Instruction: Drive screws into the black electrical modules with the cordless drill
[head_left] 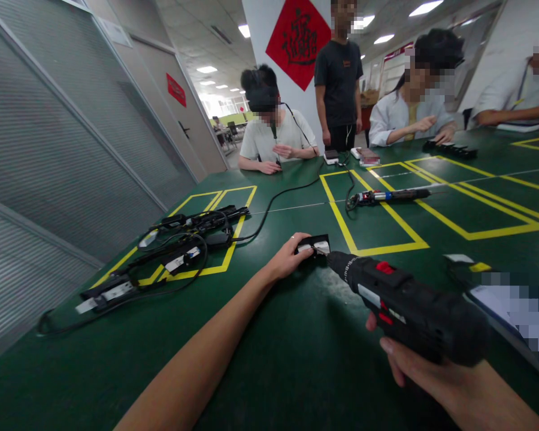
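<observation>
My right hand (413,359) is wrapped round the grip of a black and red cordless drill (399,299). The drill points left and away from me, and its bit end meets a small black block with a white face (322,244). My left hand (294,257) grips that block from its left side, fingers over the top and thumb along the near face, against the green table. Whether the bit is inside the block or only touching it, I cannot tell. Pale dust (341,290) lies on the table just below the drill's chuck.
Left of my arm lies a heap of black devices with cables (188,233). A pen-shaped electronic device (390,196) rests within yellow tape outlines (390,246). A phone-like slab (507,305) sits at right. Across the table, several people sit and one person (338,78) stands.
</observation>
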The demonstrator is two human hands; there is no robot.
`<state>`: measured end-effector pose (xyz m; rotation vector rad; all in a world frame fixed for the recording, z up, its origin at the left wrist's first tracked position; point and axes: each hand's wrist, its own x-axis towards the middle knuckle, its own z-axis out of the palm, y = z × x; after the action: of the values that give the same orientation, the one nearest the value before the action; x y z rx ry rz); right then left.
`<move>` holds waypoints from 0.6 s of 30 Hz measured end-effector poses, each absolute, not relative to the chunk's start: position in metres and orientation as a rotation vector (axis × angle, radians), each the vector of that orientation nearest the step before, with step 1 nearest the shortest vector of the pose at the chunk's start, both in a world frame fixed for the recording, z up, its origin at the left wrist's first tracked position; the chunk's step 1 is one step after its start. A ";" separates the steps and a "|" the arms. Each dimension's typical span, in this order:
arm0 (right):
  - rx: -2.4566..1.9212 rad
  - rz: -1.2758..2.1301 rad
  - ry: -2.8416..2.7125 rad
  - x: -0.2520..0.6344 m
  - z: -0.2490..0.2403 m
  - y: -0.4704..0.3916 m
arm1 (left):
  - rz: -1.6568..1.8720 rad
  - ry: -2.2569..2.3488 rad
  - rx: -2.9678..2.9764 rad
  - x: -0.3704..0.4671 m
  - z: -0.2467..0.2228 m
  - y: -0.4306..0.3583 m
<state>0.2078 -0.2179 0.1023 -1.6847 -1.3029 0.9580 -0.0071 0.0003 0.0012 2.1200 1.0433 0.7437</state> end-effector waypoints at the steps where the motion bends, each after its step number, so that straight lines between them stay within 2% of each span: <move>1: -1.667 0.966 -1.306 0.208 0.102 -0.218 | 0.745 1.047 2.121 -0.007 0.001 0.000; 18: -1.661 1.018 -1.296 0.209 0.101 -0.218 | 0.735 1.066 2.141 -0.007 0.002 -0.001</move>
<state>0.2088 -0.2183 0.1007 -1.6613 -1.2956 1.0183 -0.0070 -0.0007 0.0022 2.1412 1.0658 0.7348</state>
